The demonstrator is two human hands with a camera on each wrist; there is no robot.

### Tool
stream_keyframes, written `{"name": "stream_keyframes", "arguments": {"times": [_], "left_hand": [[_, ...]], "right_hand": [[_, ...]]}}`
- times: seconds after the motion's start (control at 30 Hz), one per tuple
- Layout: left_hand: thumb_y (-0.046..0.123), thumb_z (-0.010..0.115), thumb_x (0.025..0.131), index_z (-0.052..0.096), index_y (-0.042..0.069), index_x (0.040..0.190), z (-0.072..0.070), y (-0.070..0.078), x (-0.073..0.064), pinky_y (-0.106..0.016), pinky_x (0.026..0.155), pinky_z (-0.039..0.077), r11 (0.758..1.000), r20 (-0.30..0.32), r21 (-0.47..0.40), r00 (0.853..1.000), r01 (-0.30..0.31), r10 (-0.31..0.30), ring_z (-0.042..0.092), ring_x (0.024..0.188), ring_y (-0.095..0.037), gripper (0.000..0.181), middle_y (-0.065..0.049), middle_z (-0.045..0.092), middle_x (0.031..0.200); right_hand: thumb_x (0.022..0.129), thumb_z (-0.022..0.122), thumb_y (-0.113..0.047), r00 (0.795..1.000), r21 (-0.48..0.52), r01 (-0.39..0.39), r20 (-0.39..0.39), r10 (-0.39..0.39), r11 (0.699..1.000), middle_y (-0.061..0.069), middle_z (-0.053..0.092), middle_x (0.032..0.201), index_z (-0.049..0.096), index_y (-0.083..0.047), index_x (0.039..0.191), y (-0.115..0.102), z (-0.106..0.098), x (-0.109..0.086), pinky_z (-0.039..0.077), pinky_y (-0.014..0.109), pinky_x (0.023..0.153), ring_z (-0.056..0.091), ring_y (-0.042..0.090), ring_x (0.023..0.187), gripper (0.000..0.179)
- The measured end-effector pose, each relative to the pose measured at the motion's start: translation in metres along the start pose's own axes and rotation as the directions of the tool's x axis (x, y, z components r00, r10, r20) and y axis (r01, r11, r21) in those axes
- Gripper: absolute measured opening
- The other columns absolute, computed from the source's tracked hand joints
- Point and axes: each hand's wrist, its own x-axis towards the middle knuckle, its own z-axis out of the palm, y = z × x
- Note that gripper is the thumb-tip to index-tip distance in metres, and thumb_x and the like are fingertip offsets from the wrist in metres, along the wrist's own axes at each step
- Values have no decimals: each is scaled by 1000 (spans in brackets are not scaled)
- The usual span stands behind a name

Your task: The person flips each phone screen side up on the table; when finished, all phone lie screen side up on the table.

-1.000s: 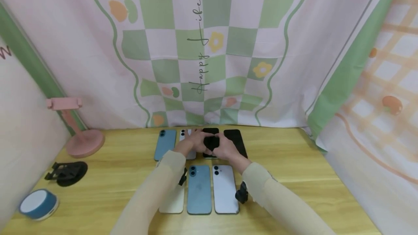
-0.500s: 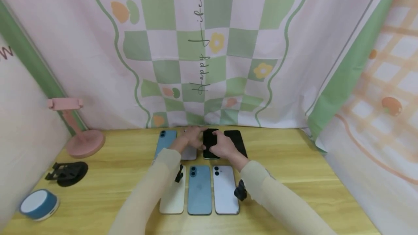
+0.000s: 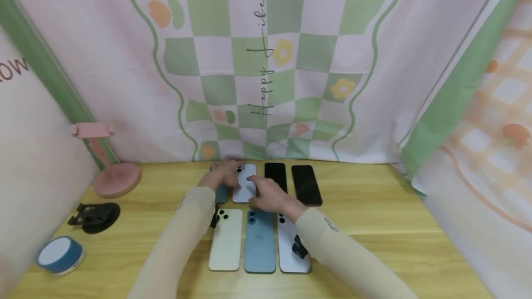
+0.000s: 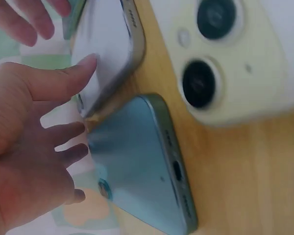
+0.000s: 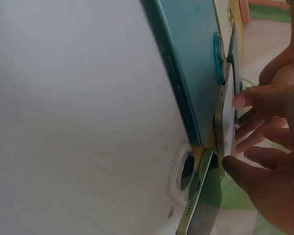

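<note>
Phones lie in two rows on the wooden table. My left hand [image 3: 224,173] hovers over the back row, covering part of a blue phone [image 3: 222,196], with the thumb by the left side of a white phone [image 3: 245,193]. Its fingers [image 4: 71,152] are spread and hold nothing. My right hand [image 3: 269,194] stands at the white phone's right side, thumb and forefinger apart, partly hiding a dark-screened phone [image 3: 275,172]. At the right end lies another dark-screened phone [image 3: 306,186]. In front are a cream phone [image 3: 226,243], a blue phone [image 3: 260,248] and a pale lavender phone [image 3: 287,255], the last partly under my right wrist.
On the left stand a pink phone stand [image 3: 114,180], a black folded stand [image 3: 97,217] and a blue-and-white round object [image 3: 61,255]. A patterned curtain [image 3: 291,105] hangs at the table's back edge. Bare wood [image 3: 374,197] shows to the right of the phones.
Both hands have moved left along the back row, away from the dark-screened phones, to the blue and white ones. The cream phone is now uncovered. The head view has shifted slightly.
</note>
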Motion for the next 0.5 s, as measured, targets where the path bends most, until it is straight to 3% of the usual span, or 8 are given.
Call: {"name": "stream_keyframes", "arguments": {"times": [0.2,0.33,0.5], "left_hand": [[22,80,89,45,24,158,1,-6,-2,-78,124,6,998,7,-59,1000,-2,2,28,159,-38,77,-10,37,169],[22,81,87,48,24,156,3,-7,-2,-78,124,5,998,-10,-60,1000,2,-2,28,159,-39,77,-12,33,170],[22,82,85,48,24,156,5,-10,0,-79,124,6,999,-21,-51,1000,4,-5,29,158,-39,78,-12,32,170]], "right_hand": [[92,76,-14,999,-136,26,47,-20,990,25,57,151,57,2,143,-3,5,7,46,51,118,54,41,142,56],[90,79,-17,995,-201,70,80,-55,977,29,56,150,62,2,137,-1,11,14,44,53,119,53,46,141,53],[91,78,-20,996,-270,67,81,-46,961,26,56,151,65,-3,134,-1,19,22,40,55,123,53,44,142,49]]}}
